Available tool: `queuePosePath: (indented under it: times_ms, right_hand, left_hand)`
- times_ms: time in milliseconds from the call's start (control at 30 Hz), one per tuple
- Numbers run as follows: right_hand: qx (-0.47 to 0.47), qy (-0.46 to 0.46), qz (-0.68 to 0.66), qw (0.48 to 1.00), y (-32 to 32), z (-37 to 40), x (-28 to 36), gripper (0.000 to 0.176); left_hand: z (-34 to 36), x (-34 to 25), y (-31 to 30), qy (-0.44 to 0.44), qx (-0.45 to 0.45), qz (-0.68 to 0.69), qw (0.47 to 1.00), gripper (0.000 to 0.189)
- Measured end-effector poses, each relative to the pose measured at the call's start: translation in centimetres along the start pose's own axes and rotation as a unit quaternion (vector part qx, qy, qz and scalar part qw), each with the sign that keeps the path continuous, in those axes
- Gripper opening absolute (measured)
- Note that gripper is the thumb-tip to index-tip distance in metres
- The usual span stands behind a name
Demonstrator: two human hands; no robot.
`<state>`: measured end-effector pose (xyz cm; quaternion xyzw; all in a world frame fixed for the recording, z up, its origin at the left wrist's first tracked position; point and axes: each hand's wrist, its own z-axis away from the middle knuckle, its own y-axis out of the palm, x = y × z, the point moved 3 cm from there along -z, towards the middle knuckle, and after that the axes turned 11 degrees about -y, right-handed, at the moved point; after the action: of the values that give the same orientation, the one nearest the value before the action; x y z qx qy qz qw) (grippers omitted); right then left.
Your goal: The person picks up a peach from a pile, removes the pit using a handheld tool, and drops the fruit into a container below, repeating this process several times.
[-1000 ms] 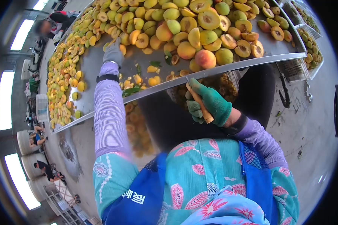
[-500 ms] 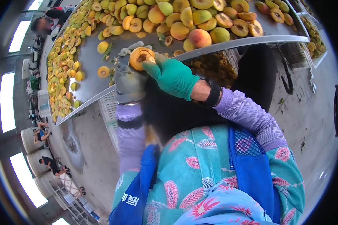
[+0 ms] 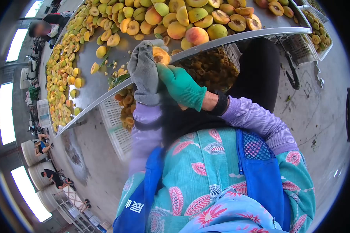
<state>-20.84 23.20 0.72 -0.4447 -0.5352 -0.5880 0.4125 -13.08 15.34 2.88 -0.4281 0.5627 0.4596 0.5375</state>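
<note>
My left hand (image 3: pixel 144 72), in a grey glove, is wrapped round a cut orange fruit half (image 3: pixel 160 56) over the metal table's front edge. My right hand (image 3: pixel 182 86), in a green glove, is closed just below that fruit; its fingertips meet the fruit's lower side. Whether the right fingers hold a tool is hidden. Beyond my hands, halved and whole yellow-green fruits (image 3: pixel 175 30) are heaped on the metal table (image 3: pixel 90 83). Small pits and leaves lie left of my left hand.
A white crate (image 3: pixel 116 126) holding fruit halves stands under the table edge, with another crate (image 3: pixel 232 54) of dark pieces right of it. Crates of fruit (image 3: pixel 319 35) stand at far right. A person (image 3: pixel 42 29) is at upper left; others sit farther back.
My left hand has turned and shifted right, its grey back now facing the camera. The fruit half has moved slightly right with it, and the view has shifted a little.
</note>
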Motion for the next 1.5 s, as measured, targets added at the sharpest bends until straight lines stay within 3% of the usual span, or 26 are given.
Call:
queuePosePath:
  times_ms: [100,133,200,233,267,300,333,400,433,467,500,533,567,600,667,733,767,867,933,967,1033,1133,1200,1333,1433,1500]
  right_hand:
    - [0.038,0.183,-0.275,0.943,0.4,1.0,1.2,0.042]
    - [0.119,0.188,-0.414,0.883,0.8,1.0,1.0,0.041]
    - [0.266,0.185,-0.655,0.683,0.9,1.4,0.8,0.040]
    - [0.275,0.177,-0.650,0.686,0.5,1.6,0.7,0.040]
    - [0.287,0.169,-0.645,0.688,0.3,1.8,0.9,0.040]
    - [0.304,0.161,-0.639,0.688,0.1,1.7,1.3,0.040]
    - [0.303,0.191,-0.639,0.680,-0.1,2.6,2.3,0.041]
    - [0.307,0.186,-0.610,0.707,-1.6,3.7,3.6,0.042]
    - [0.256,0.214,-0.594,0.732,-2.8,4.2,3.3,0.042]
    - [0.204,0.241,-0.574,0.755,-4.0,4.7,3.0,0.042]
    - [0.151,0.272,-0.539,0.783,-5.3,4.8,0.9,0.041]
    - [0.077,0.325,-0.521,0.786,-6.2,4.8,-1.4,0.041]
    - [-0.001,0.381,-0.496,0.780,-6.5,5.1,-3.1,0.041]
    - [0.018,0.384,-0.492,0.781,-6.1,5.0,-3.1,0.041]
    - [0.056,0.386,-0.480,0.786,-4.8,4.3,-2.8,0.041]
    - [0.036,0.352,-0.409,0.841,-4.1,3.2,-1.5,0.042]
    - [0.023,0.334,-0.372,0.866,-3.8,2.7,-0.8,0.042]
    - [-0.015,0.278,-0.236,0.931,-2.6,1.2,1.3,0.034]
    - [0.037,0.192,-0.157,0.968,-2.2,0.0,1.7,0.031]
    - [0.050,0.107,-0.095,0.988,-1.7,-1.3,0.8,0.033]
    - [0.077,-0.044,0.047,0.995,0.8,-3.6,-1.0,0.038]
    - [0.087,-0.198,0.310,0.926,3.2,-4.5,0.3,0.046]
    - [0.068,-0.131,0.309,0.939,2.6,-4.4,0.7,0.048]
    - [0.011,-0.092,0.217,0.972,1.0,-3.0,0.5,0.053]
    - [-0.002,-0.075,0.205,0.976,0.0,-2.3,0.7,0.053]
    - [0.036,-0.060,0.234,0.970,-0.8,-2.2,1.6,0.052]
  left_hand:
    - [0.1,-0.4,0.0,-0.091,0.142,0.013,0.986,0.037]
    - [-0.1,-0.4,-0.1,-0.131,0.191,0.027,0.972,0.039]
    - [-0.2,-0.2,0.3,-0.161,0.242,0.099,0.952,0.043]
    - [-0.1,-0.4,0.8,-0.175,0.266,0.135,0.938,0.045]
    - [0.9,-0.3,1.0,-0.174,0.180,0.173,0.953,0.042]
    - [1.3,0.1,0.8,-0.261,0.122,0.289,0.913,0.040]
    - [1.5,0.9,-0.8,-0.139,0.050,0.103,0.984,0.039]
    - [2.9,2.2,-5.3,-0.154,0.084,0.163,0.971,0.033]
    - [4.2,1.2,-8.4,-0.275,0.197,0.400,0.852,0.028]
    - [5.1,0.5,-11.8,-0.226,0.126,0.195,0.946,0.027]
    - [4.9,-0.4,-15.2,-0.164,0.049,-0.022,0.985,0.026]
    - [3.6,-1.2,-18.7,-0.179,0.059,-0.230,0.955,0.030]
    - [1.7,-2.2,-22.2,-0.106,0.078,-0.466,0.875,0.032]
    - [-0.1,-3.1,-25.8,-0.015,0.072,-0.669,0.740,0.034]
    - [-6.2,-3.3,-27.6,0.094,-0.052,-0.790,0.603,0.032]
    - [-15.2,0.9,-32.3,0.004,-0.144,-0.762,0.632,0.028]
    - [-19.6,5.0,-36.5,-0.010,-0.117,-0.801,0.587,0.028]
    - [-17.4,3.1,-29.0,-0.082,-0.053,-0.752,0.652,0.027]
    - [-14.7,1.7,-25.8,-0.170,-0.075,-0.452,0.872,0.021]
    - [-12.9,1.0,-24.1,-0.207,-0.086,-0.278,0.934,0.018]
    - [-8.4,-1.0,-18.3,-0.132,-0.061,-0.170,0.975,0.014]
    - [-3.8,-2.2,-10.8,0.051,0.004,-0.283,0.958,0.022]
    - [-2.0,-1.5,-7.3,0.118,0.061,-0.259,0.957,0.032]
    - [-1.4,-0.3,-3.2,-0.076,0.057,0.138,0.986,0.046]
    - [-0.3,-0.9,-0.7,-0.120,0.121,0.287,0.943,0.052]
    - [-0.3,-0.3,-0.7,-0.109,0.119,0.249,0.955,0.055]
